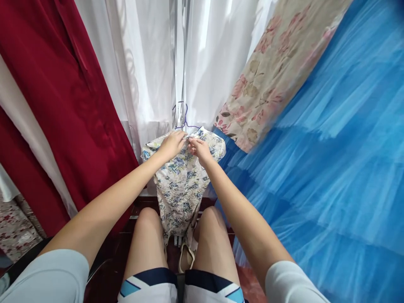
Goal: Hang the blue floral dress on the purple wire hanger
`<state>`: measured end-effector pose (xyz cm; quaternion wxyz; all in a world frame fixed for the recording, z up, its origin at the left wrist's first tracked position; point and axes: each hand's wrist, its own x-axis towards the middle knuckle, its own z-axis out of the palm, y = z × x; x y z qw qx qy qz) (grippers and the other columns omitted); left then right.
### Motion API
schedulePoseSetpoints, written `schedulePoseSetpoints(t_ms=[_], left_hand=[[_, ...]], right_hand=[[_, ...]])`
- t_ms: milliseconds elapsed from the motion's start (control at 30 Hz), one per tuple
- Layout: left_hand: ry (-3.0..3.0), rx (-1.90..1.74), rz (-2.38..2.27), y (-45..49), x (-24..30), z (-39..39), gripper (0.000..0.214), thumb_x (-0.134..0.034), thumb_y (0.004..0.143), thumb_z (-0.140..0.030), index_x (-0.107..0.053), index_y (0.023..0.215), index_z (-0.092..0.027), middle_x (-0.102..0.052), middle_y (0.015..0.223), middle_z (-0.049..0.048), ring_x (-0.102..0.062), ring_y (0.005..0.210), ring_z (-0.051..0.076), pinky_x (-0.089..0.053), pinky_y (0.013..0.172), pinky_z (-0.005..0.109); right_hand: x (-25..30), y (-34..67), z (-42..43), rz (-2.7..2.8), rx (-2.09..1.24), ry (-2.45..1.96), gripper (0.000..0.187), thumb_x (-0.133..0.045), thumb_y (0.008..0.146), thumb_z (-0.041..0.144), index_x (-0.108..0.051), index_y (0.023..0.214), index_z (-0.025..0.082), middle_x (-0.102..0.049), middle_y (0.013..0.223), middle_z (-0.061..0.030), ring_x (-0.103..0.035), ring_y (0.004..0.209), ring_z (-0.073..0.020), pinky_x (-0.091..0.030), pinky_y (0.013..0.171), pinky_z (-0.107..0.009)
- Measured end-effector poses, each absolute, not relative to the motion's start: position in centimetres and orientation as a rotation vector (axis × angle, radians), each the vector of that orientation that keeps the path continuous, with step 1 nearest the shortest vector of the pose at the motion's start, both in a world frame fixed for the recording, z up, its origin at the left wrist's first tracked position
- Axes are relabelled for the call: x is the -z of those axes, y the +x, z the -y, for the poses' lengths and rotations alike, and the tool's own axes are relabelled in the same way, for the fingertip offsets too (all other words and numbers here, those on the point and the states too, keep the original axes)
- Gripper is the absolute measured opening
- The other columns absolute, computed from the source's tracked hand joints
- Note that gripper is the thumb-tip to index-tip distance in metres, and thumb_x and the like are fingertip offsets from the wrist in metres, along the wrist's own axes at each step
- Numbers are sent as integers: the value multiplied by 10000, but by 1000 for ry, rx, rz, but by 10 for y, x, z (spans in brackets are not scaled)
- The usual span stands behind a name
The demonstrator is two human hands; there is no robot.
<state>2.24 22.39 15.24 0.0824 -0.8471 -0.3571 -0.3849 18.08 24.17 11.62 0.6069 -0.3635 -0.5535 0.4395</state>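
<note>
A blue-and-white floral garment [179, 181] hangs in front of me on a thin purple hanger [186, 120], its lower part falling between my knees. Both hands meet at its neckline, just under the hanger's hook. My left hand [173, 144] has its fingers closed on the neckline from the left. From the right, my right hand [199, 149] pinches the neckline too, the fingertips close to those of the left. Whatever small detail lies between the fingertips is too small to make out.
White curtains [151, 63] hang behind the garment with a pale vertical strip. Red drapes [85, 126] are on the left. A beige floral cloth [255, 88] and a layered blue tulle skirt [331, 168] fill the right. A light-coloured shoe [186, 257] shows between my legs.
</note>
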Motion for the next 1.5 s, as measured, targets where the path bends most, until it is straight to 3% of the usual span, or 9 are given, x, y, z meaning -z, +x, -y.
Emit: schedulePoseSetpoints(t_ms=[133,333,533,700,867,1000,1133,1500], left_hand=[[-2519,1170,1041,22,-154,-231,207,-448,969,-222,-632,913,-145,-637,936,106,-588,894,225,-452,803,334],[-2482,1370,954,21,-155,-223,178,-480,949,-212,-618,846,-166,-637,881,69,-587,856,202,-425,784,301],[-2109,1993,1215,9,-178,-232,195,-463,945,-224,-602,816,-178,-592,711,5,-545,680,148,-399,641,238],[-1981,1839,1309,-78,-173,-249,155,-503,899,-214,-633,830,-165,-643,804,24,-568,762,157,-415,729,237],[-2093,1632,1643,-132,-98,-244,206,-457,912,-252,-637,897,-154,-657,834,46,-582,777,183,-421,736,261],[-2321,1548,1651,-113,-49,-235,220,-437,930,-291,-621,904,-174,-639,762,25,-601,736,189,-432,713,268],[-2491,1540,1601,-88,-36,-234,177,-468,922,-299,-587,842,-195,-618,782,33,-583,784,209,-431,768,295],[-2793,1992,1410,-1,19,-181,390,-355,990,-519,-552,897,-196,-660,893,62,-614,833,203,-483,808,324]], right_hand=[[-120,177,-235,1283,-1003,-782,278,-625,834,443,-584,785,172,-645,694,0,-478,483,-82,-351,463,-216],[-124,167,-229,1518,-647,-766,286,-522,917,425,-528,740,200,-584,608,1,-485,519,-125,-386,531,-246],[-101,163,-221,1709,-63,-1300,211,-473,928,319,-526,758,205,-604,709,-31,-554,695,-186,-352,634,-274],[-76,170,-203,1817,-90,-1374,206,-471,918,315,-571,781,198,-635,710,-28,-567,676,-180,-320,612,-266],[-54,182,-199,1882,-136,-1446,192,-545,842,299,-570,681,199,-637,660,-21,-540,626,-169,-282,575,-265],[-27,214,-204,1815,-144,-1570,186,-524,837,282,-581,685,190,-655,705,-46,-550,670,-179,-286,584,-262],[-3,246,-204,1737,-155,-1685,215,-470,856,283,-580,703,180,-638,686,-58,-544,653,-181,-294,573,-257],[13,221,-187,1918,-331,-1598,213,-490,835,256,-615,697,154,-666,683,-57,-570,637,-167,-355,583,-240]])
